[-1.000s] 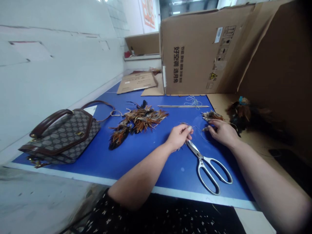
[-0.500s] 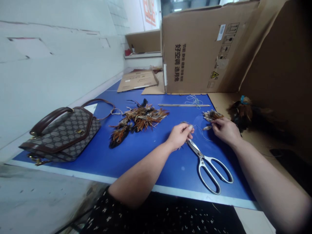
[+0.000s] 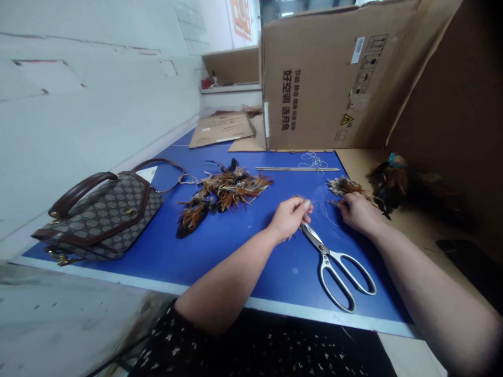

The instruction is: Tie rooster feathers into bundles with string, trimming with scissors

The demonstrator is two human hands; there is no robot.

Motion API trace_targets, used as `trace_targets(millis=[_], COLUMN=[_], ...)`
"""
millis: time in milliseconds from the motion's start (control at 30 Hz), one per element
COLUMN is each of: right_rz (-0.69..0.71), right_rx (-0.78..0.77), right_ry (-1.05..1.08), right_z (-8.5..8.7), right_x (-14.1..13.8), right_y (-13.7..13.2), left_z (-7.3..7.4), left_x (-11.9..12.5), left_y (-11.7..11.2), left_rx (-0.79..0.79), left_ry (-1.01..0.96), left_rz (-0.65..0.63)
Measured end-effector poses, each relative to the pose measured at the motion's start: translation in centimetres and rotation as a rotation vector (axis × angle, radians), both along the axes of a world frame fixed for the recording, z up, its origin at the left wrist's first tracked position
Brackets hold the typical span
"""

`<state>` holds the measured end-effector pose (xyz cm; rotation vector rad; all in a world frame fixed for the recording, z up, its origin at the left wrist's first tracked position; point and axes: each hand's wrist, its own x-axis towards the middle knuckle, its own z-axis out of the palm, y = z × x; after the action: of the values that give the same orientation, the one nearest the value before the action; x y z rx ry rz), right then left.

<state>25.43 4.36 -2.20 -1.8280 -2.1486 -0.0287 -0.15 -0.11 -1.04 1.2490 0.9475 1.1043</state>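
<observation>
Blue tabletop: runs beneath both hands, pale along its near edge.
Scissors: just on the near side of the left hand, handles toward the table edge.
Feather heap: left of that hand, brown and black.
Feather tuft: just beyond the right hand.
Handbag: well left of the left hand.
Thin stick: beyond both hands, tangled thread by it.
Flattened cardboard: far beyond the left hand.
</observation>
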Motion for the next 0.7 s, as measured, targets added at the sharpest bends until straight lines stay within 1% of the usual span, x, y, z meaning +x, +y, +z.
trace_targets(millis=[100, 133, 267, 333, 400, 467, 533, 600, 700], right_rz=[0.028, 0.072, 0.352, 0.431, 0.479, 0.512, 0.514, 0.486, 0.415], right_rx=[0.057, 0.076, 0.122, 0.112, 0.102, 0.126, 0.177, 0.215, 0.210], right_ry=[0.102, 0.143, 0.281, 0.309, 0.337, 0.383, 0.427, 0.459, 0.528], right_z=[1.0, 1.3, 1.9, 1.9, 1.9, 2.0, 2.1, 2.2, 2.0], right_x=[-0.9, -1.2, -3.2, -4.2, -5.0, -5.6, -5.8, -5.6, -5.1], right_y=[-0.9, -1.3, -3.3, -4.3, -5.0, -5.4, -5.6, -5.5, -5.3], left_z=[0.0, 0.0, 0.2, 0.2, 0.1, 0.0, -0.1, -0.2, -0.2], left_x=[-0.1, -0.1, 0.0, 0.2, 0.3, 0.3, 0.2, 0.1, 0.1], left_y=[0.0, 0.0, -0.2, -0.3, -0.3, -0.2, -0.1, 0.0, 0.0], left_rx=[0.019, 0.037, 0.142, 0.156, 0.131, 0.093, 0.065, 0.041, 0.003], left_ry=[-0.029, -0.038, -0.043, -0.026, -0.001, 0.020, 0.013, -0.028, -0.128], left_rz=[0.019, 0.024, 0.015, -0.011, -0.040, -0.067, -0.084, -0.088, -0.074])
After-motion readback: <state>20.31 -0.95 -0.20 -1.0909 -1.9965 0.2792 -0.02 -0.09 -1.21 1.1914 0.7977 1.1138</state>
